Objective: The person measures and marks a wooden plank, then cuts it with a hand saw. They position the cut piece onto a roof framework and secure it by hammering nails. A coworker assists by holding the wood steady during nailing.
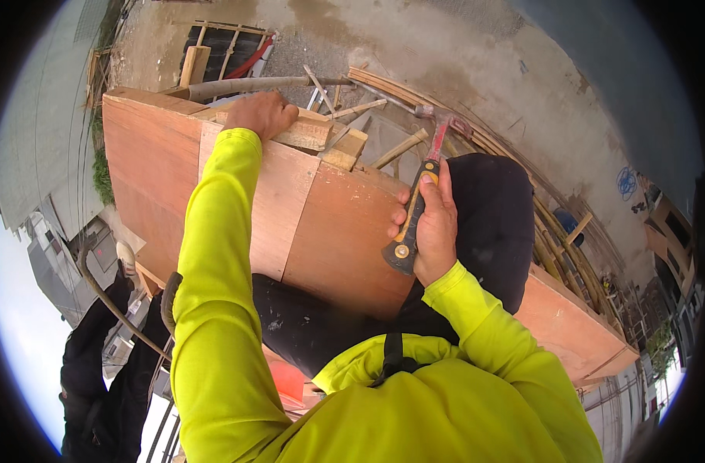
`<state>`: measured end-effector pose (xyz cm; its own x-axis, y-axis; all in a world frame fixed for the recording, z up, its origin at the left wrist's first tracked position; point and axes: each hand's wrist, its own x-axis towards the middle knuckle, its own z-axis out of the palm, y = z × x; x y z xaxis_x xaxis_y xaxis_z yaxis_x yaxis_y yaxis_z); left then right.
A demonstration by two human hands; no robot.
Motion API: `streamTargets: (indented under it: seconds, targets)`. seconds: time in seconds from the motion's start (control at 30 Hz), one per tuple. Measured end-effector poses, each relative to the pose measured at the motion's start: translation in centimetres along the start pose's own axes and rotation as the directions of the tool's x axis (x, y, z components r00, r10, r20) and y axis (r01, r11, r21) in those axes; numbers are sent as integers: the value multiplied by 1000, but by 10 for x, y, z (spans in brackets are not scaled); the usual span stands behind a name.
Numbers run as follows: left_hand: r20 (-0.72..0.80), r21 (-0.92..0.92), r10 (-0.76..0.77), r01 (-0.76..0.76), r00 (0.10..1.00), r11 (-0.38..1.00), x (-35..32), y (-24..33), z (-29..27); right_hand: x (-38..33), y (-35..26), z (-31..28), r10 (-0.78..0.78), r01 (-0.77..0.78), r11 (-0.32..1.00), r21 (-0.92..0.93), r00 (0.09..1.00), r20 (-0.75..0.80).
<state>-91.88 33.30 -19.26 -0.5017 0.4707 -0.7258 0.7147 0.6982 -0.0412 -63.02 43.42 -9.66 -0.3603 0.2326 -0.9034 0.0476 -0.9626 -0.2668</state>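
Timber [306, 133] partly under left hand [261, 116]

Left arm [217, 309] extended, right arm [507, 339] bent.
Left hand [261, 116] is curled knuckles-up; right hand [433, 228] is clenched, held lower.

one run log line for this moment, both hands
left hand: on wood | right hand: gripping hammer by handle | hands: apart | plywood: next to wood

Right ground: blue coil [627, 183].
Left side: green foliage [101, 177].
Lower left: co-worker's dark trousers [86, 366].
Upper left: red strip [252, 59], dark sheeting [216, 50].
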Motion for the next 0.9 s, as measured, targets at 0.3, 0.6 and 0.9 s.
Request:
streamTargets:
  seconds: [0.3, 0.6, 0.9]
  targets:
    - [26, 17, 28, -29, 999, 999, 2, 0, -2, -4, -4, -16, -83, 102, 986, -132, 986, 142]
    - [12, 51, 18, -19, 1000, 999, 7, 1, -5, 1, -13, -12, 159, -37, 931, -364, 937, 312]
    - [51, 56, -1, -2, 999, 998, 3, 1, 0, 8, -21, 0, 184, -5, 880, -476, 925, 331]
